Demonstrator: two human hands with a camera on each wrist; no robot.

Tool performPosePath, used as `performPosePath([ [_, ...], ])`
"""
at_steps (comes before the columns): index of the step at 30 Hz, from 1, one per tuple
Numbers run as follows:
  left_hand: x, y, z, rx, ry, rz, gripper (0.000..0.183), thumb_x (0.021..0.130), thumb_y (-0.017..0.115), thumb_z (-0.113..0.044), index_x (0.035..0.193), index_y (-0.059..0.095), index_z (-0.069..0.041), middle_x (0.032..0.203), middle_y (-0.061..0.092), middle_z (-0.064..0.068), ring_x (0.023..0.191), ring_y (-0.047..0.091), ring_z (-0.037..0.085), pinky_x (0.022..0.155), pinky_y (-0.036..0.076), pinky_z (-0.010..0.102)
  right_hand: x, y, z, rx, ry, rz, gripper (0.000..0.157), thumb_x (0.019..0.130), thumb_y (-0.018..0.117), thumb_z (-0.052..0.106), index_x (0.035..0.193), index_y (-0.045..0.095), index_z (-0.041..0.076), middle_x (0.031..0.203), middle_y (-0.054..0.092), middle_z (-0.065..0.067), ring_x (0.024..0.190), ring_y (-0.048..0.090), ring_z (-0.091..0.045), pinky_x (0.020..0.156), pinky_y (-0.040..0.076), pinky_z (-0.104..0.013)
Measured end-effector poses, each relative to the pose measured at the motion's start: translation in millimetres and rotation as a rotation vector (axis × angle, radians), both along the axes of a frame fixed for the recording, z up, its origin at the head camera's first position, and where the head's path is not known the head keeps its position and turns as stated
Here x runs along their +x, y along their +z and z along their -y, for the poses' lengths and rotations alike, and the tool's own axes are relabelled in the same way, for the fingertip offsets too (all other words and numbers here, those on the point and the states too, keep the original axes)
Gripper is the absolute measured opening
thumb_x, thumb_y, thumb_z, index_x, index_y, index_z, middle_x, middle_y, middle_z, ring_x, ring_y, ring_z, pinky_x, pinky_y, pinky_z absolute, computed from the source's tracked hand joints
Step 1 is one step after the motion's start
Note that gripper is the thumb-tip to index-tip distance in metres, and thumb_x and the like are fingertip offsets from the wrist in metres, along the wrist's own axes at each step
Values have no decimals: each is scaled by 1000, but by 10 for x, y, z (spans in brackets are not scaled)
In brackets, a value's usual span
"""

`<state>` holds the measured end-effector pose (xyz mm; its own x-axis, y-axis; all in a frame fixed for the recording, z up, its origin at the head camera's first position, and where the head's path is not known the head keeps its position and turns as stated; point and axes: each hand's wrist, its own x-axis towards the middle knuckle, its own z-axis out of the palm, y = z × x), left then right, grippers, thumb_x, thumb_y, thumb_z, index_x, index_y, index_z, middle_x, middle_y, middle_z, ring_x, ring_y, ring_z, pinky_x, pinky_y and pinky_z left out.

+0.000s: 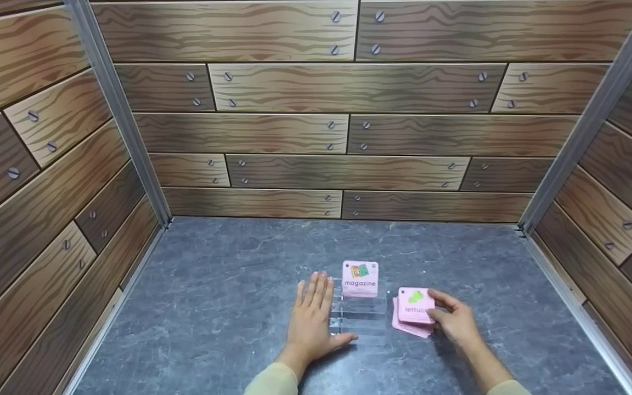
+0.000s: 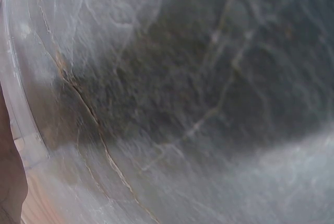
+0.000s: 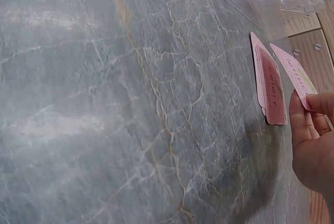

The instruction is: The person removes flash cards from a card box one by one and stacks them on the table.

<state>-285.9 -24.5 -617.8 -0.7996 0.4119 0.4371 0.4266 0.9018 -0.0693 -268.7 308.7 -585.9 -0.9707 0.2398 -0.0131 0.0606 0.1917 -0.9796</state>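
Observation:
Between the thumb and fingers of my right hand (image 1: 457, 323) a pink "lettuce" card (image 1: 415, 303) is pinched by its right edge. It is lifted over a small pile of pink cards (image 1: 412, 329); the right wrist view shows a "celery" card (image 3: 272, 91) on top of that pile. My left hand (image 1: 310, 321) lies with straight fingers along the left side of a clear plastic stepped stand (image 1: 365, 315), thumb stretched across its front. A pink "magazine" card (image 1: 360, 278) stands upright at the back of the stand. Only the stand's edge (image 2: 23, 93) and a bit of the hand show in the left wrist view.
Everything rests on a dark grey marbled tabletop (image 1: 228, 285). Wood-print panels (image 1: 283, 131) wall it in at the back and both sides, with metal strips (image 1: 124, 120) at the corners.

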Motion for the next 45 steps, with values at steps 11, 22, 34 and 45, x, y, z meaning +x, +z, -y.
performPosePath([
  [11, -2, 2, 9, 4, -7, -19, 132, 80, 44, -99, 168, 24, -2, 176, 13, 17, 163, 12, 33, 131, 10, 54, 1, -28, -3, -22, 1, 36, 54, 93, 66, -13, 146, 55, -12, 129, 67, -29, 85, 67, -8, 67, 61, -26],
  [22, -5, -7, 4, -5, -1, -24, 133, 79, 42, -100, 167, 26, -1, 176, 15, 17, 163, 14, 34, 131, 10, 54, 11, -41, 6, -10, -6, 59, 52, 94, 66, -13, 144, 55, -13, 127, 67, -29, 87, 66, -11, 67, 61, -26],
  [34, -7, 4, -1, -13, -3, 4, 133, 80, 40, -100, 168, 24, -2, 176, 16, 17, 163, 14, 34, 130, 14, 56, -17, -58, -3, 2, -5, 81, 52, 93, 65, -14, 144, 55, -14, 123, 68, -29, 87, 66, -13, 69, 63, -27],
  [45, -19, -50, -4, 43, -23, -63, 133, 78, 50, -97, 167, 27, -1, 176, 15, 17, 161, 22, 35, 131, 4, 53, -38, -25, -2, 71, -8, 112, 48, 91, 68, -13, 138, 59, -15, 118, 71, -29, 87, 69, -16, 68, 63, -28],
])
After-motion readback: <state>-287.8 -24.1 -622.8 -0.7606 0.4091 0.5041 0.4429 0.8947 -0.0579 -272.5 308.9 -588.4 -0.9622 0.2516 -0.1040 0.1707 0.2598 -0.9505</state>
